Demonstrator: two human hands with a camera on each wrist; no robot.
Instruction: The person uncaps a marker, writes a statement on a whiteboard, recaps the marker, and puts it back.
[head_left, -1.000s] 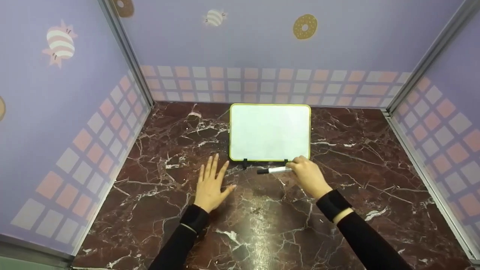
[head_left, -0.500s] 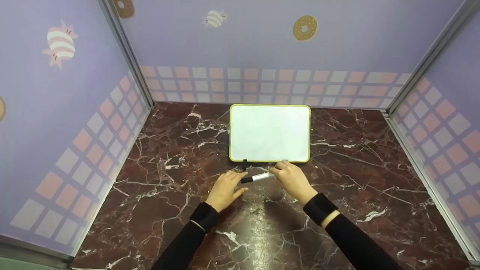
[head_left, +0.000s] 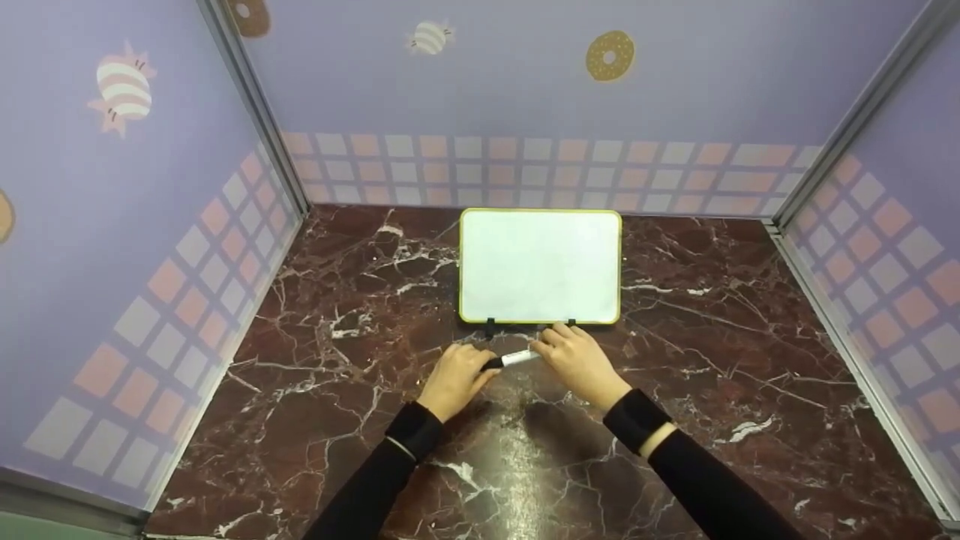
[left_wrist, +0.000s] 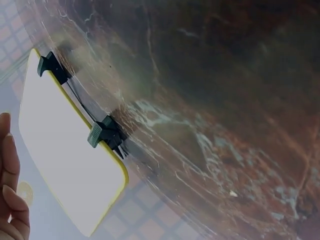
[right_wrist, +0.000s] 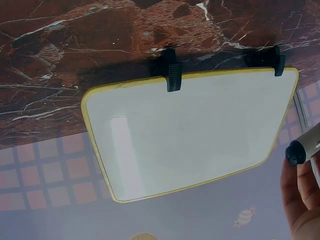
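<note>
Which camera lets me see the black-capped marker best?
The head view. The black-capped marker shows its cap and white barrel there, between the left hand and right hand. The right wrist view catches just one dark end and some barrel; the left wrist view doesn't show it.

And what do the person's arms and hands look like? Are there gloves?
No gloves: the left hand and the right hand are bare. Both arms have long black sleeves, with a wide black band around each wrist.
</note>
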